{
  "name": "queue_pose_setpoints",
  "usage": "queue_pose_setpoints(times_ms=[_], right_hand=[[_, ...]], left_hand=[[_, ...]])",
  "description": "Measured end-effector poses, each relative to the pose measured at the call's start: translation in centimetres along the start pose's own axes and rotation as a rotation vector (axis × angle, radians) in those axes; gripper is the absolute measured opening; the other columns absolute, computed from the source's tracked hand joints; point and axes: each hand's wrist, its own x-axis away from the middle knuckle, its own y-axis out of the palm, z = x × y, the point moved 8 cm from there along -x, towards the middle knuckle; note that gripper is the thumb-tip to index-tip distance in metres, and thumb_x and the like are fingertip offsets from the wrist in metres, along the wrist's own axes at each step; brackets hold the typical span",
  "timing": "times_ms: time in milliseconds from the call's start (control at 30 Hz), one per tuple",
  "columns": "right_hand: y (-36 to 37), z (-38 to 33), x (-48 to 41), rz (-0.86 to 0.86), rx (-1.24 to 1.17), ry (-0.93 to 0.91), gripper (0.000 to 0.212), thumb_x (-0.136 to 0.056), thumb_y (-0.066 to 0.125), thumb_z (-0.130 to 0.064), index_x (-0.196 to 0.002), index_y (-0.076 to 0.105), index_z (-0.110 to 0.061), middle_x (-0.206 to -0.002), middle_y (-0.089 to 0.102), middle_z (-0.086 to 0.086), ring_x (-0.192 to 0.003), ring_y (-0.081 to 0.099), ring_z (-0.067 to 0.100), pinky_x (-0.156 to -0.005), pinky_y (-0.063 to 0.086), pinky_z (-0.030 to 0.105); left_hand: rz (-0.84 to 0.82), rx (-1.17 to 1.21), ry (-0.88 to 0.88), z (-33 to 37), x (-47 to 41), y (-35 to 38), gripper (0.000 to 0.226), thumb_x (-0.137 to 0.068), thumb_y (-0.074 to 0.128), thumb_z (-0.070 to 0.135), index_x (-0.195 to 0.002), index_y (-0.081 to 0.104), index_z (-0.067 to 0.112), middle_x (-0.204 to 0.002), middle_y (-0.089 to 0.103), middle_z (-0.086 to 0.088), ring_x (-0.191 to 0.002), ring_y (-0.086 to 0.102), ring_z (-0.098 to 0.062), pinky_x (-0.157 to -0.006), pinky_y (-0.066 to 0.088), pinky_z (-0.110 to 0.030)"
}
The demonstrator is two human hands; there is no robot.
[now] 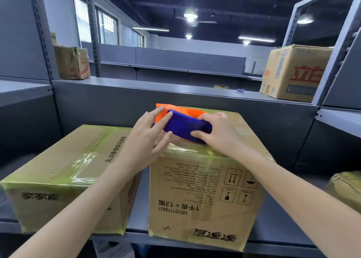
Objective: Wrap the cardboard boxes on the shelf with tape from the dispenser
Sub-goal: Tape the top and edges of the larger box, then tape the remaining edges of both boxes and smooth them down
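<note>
Both hands grip the blue-and-orange plastic tape dispenser (185, 124) atop the tall brown cardboard box (205, 179) at frame centre, left hand (148, 138) fingers spread, right hand (216, 132) clamped; press firmly and pull straight so tape lies flat.

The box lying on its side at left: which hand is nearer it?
Left. The left hand sits at the tape dispenser's left end, just beside that box; the right hand grips the dispenser's far end.

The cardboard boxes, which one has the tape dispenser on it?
The upright middle box: the blue and orange tape dispenser rests on top, both hands on it.
</note>
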Motion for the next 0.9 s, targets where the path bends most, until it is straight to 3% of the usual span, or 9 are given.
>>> queue_pose_setpoints(times_ms=[133,300,400,533,633,733,900], right_hand=[[2.4,-3.3,-1.7,0.014,-0.062,-0.041,0.023,-0.083,0.068,-0.035,-0.101,0.064,-0.022,-0.087,0.055,-0.011,-0.105,0.045,0.021,-0.083,0.042,0.034],[6.2,-9.6,-3.9,-0.034,-0.108,-0.138,0.027,-0.086,0.065,-0.035,-0.108,0.062,-0.021,-0.090,0.049,-0.010,-0.109,0.040,0.017,-0.079,0.034,0.026],[9.0,-13.4,-4.9,-0.071,-0.177,-0.170,0.025,-0.086,0.064,-0.034,-0.108,0.061,-0.021,-0.090,0.049,-0.011,-0.117,0.039,0.019,-0.081,0.037,0.029],[13.8,-16.4,-5.1,-0.139,-0.213,-0.174,0.022,-0.086,0.065,-0.033,-0.103,0.062,-0.019,-0.089,0.057,-0.007,-0.113,0.042,0.024,-0.083,0.041,0.032],[18.0,-16.7,-4.2,-0.227,-0.243,-0.140,0.019,-0.087,0.064,-0.031,-0.100,0.062,-0.018,-0.086,0.058,-0.007,-0.114,0.042,0.026,-0.088,0.038,0.032],[21.3,-16.2,-2.6,-0.319,-0.232,-0.107,0.021,-0.088,0.062,-0.031,-0.105,0.061,-0.018,-0.100,0.064,-0.002,-0.126,0.034,0.028,-0.096,0.040,0.038],[23.0,-15.6,-1.5,-0.338,-0.177,-0.084,0.027,-0.090,0.059,-0.035,-0.112,0.057,-0.019,-0.118,0.061,0.000,-0.135,0.025,0.027,-0.100,0.040,0.041]], left_hand=[[0.044,-0.135,-0.009,-3.1,1.0,-2.5,0.053,-0.093,0.037,0.037,-0.135,0.048,0.005,-0.140,0.044,-0.014,-0.132,0.038,-0.029,-0.112,0.023,-0.043],[0.056,-0.331,-0.095,-8.2,3.8,-6.7,0.053,-0.094,0.035,0.034,-0.133,0.049,0.001,-0.136,0.047,-0.018,-0.127,0.041,-0.030,-0.111,0.024,-0.044],[0.064,-0.413,-0.140,-11.3,5.9,-8.8,0.051,-0.092,0.037,0.030,-0.131,0.050,-0.001,-0.132,0.048,-0.019,-0.123,0.041,-0.029,-0.109,0.025,-0.044],[-0.006,-0.501,-0.192,-15.3,9.4,-9.3,0.049,-0.090,0.037,0.025,-0.128,0.053,-0.001,-0.128,0.052,-0.018,-0.119,0.048,-0.030,-0.109,0.029,-0.045],[-0.115,-0.523,-0.217,-17.6,12.3,-7.9,0.047,-0.089,0.036,0.023,-0.127,0.055,0.001,-0.125,0.055,-0.015,-0.118,0.052,-0.029,-0.108,0.032,-0.045],[-0.204,-0.484,-0.239,-18.8,14.9,-6.2,0.048,-0.088,0.036,0.023,-0.127,0.055,0.005,-0.124,0.057,-0.013,-0.117,0.053,-0.027,-0.108,0.029,-0.040],[-0.193,-0.359,-0.261,-19.0,16.4,-5.3,0.049,-0.088,0.036,0.021,-0.131,0.052,0.005,-0.128,0.054,-0.014,-0.117,0.048,-0.023,-0.110,0.025,-0.036]])
